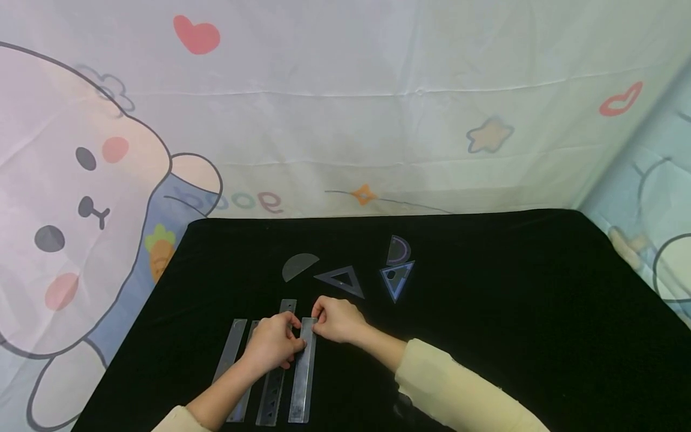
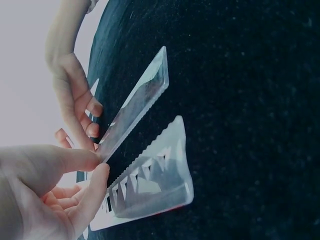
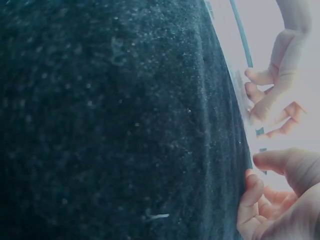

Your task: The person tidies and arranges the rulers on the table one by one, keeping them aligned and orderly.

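Note:
A clear straight ruler lies on the black cloth, its length running away from me. At its far end, my right hand pinches the right corner between thumb and forefinger. The left hand pinches the ruler's left edge a little nearer; in the left wrist view its thumb and forefinger meet at the ruler. Under the left hand passes a clear stencil ruler with triangular cutouts and a wavy edge, partly hidden. Two more clear rulers lie to its left, the outer ruler partly covered by the left forearm.
Beyond the hands lie a clear protractor, a clear set square, a blue-edged triangle and a smaller purple-marked protractor. The black cloth covers the table, with a printed curtain behind its far edge.

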`<state>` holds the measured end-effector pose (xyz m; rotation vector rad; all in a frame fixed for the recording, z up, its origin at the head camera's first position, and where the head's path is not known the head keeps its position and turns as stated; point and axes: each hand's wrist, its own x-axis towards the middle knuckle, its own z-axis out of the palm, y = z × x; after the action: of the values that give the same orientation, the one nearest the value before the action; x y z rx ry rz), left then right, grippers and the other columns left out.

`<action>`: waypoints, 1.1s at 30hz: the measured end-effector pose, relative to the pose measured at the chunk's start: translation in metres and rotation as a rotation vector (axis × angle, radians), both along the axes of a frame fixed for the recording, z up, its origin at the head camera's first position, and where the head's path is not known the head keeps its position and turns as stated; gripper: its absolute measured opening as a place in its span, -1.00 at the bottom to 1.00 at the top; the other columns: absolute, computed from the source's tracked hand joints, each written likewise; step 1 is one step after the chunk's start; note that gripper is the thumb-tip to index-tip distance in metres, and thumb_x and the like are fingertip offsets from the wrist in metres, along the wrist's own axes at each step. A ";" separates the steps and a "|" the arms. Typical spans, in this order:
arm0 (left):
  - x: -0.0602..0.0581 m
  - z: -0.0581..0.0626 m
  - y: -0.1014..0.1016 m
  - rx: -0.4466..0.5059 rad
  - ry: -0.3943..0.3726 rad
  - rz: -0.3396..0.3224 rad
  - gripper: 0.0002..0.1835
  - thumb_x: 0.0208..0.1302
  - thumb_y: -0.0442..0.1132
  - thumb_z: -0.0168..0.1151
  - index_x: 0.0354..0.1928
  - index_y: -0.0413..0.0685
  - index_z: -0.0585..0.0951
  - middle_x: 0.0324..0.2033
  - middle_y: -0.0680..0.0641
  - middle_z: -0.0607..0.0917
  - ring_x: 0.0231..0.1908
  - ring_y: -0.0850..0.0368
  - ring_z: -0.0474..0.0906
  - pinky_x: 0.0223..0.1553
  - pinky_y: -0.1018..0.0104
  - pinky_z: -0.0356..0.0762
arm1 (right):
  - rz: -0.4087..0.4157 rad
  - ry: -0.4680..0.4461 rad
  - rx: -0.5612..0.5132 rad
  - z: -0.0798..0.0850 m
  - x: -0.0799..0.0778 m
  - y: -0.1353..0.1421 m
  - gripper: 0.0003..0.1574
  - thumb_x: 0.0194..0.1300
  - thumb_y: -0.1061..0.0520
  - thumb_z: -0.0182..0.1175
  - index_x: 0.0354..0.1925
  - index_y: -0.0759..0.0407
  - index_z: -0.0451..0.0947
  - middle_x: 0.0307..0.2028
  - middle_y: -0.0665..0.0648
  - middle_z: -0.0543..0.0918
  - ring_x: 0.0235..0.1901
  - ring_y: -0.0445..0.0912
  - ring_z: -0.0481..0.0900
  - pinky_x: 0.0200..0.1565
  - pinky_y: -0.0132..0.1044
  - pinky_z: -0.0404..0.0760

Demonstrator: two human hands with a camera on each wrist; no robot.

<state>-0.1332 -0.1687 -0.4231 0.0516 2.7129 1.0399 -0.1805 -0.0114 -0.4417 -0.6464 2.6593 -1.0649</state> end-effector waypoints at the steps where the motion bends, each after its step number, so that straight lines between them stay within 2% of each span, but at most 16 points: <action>1: 0.000 0.000 0.000 -0.012 0.003 -0.003 -0.72 0.03 -0.36 0.29 -0.18 -0.24 0.51 -0.68 0.00 0.55 -0.77 0.23 0.49 -0.74 0.41 0.53 | 0.000 -0.001 0.003 0.000 0.000 0.000 -0.82 0.03 0.17 0.28 -0.34 0.08 0.49 -0.59 -0.12 0.49 -0.68 -0.29 0.38 -0.65 -0.46 0.34; 14: 0.003 0.003 0.002 -0.091 0.020 -0.039 -0.73 0.05 -0.34 0.29 -0.19 -0.23 0.51 -0.72 0.02 0.56 -0.80 0.24 0.48 -0.76 0.43 0.50 | 0.004 -0.002 0.057 -0.001 -0.001 -0.001 -0.80 0.03 0.12 0.29 -0.35 0.03 0.47 -0.62 -0.15 0.46 -0.69 -0.28 0.37 -0.67 -0.44 0.32; 22: 0.005 -0.001 0.002 -0.097 0.086 -0.045 -0.67 0.02 -0.38 0.31 -0.13 -0.24 0.49 -0.75 0.05 0.52 -0.83 0.26 0.45 -0.78 0.46 0.46 | 0.008 0.000 0.087 0.001 0.001 -0.003 -0.80 0.06 0.12 0.29 -0.31 0.04 0.47 -0.62 -0.13 0.43 -0.70 -0.27 0.36 -0.69 -0.45 0.32; 33: 0.005 -0.001 0.003 -0.133 0.101 -0.051 -0.65 0.04 -0.35 0.31 -0.10 -0.23 0.48 -0.75 0.07 0.50 -0.83 0.28 0.43 -0.78 0.48 0.44 | -0.007 0.028 0.109 0.001 0.004 -0.003 -0.76 0.07 0.10 0.30 -0.28 0.03 0.46 -0.61 -0.14 0.42 -0.69 -0.27 0.36 -0.68 -0.43 0.32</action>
<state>-0.1282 -0.1658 -0.4245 0.1534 2.8482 0.8628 -0.1766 -0.0147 -0.4405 -0.6349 2.7229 -0.9119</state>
